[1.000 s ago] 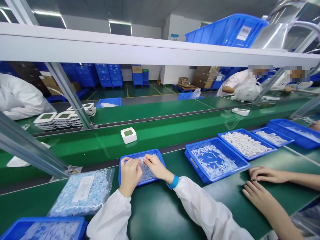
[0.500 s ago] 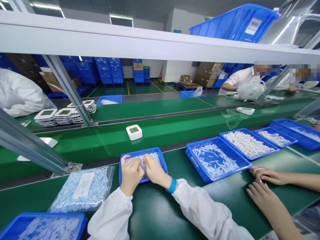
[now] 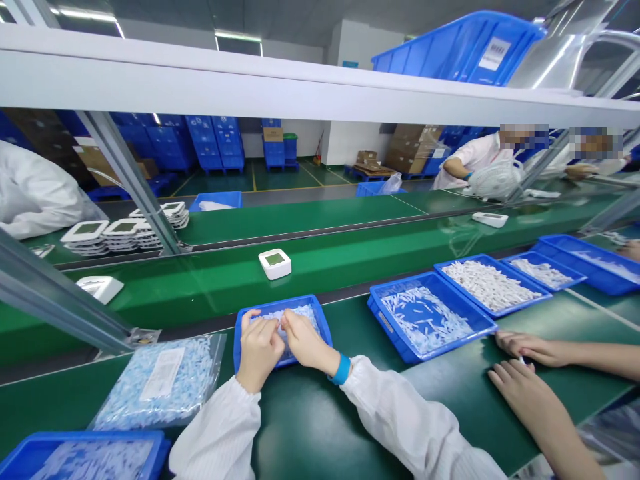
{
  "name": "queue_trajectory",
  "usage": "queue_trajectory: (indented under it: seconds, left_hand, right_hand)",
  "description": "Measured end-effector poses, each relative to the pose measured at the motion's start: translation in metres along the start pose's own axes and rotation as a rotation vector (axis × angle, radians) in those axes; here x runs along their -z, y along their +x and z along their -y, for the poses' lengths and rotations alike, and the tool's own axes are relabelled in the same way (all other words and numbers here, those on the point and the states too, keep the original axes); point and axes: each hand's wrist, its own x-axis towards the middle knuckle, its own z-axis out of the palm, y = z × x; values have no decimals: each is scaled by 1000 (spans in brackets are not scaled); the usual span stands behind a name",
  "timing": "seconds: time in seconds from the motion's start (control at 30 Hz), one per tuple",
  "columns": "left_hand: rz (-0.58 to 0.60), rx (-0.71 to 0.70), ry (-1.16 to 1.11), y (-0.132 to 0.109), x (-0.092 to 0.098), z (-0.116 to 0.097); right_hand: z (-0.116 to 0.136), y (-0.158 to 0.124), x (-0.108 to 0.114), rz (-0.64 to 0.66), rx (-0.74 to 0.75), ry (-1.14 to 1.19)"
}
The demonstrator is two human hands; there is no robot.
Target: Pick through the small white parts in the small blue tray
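Drifting rightward, the white device is passing you; your left hand and right hand are curling fingertip to fingertip over the small blue tray of white pieces, likely keeping drops inside; whether they are pinching one cannot be told.

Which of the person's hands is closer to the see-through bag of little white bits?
Left. The left hand is over the left side of the small blue tray, just right of the bag. The right hand sits beside it, farther from the bag.
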Motion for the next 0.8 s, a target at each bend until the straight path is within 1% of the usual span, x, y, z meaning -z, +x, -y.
queue_trajectory:
  seconds: [0.23, 0.5, 0.63, 0.8]
  left_hand:
    - [55, -35, -19, 2, 0, -1]
    - [90, -42, 33, 4, 2, -3]
    - [152, -38, 77, 4, 0, -2]
    - [231, 45, 130, 3, -3, -2]
  right_hand:
    - [-2, 0, 1, 27, -8, -12]
    - [-1, 2, 4, 94, -45, -20]
    - [-7, 8, 3, 113, -75, 47]
    - [-16, 15, -1, 74, -146, 189]
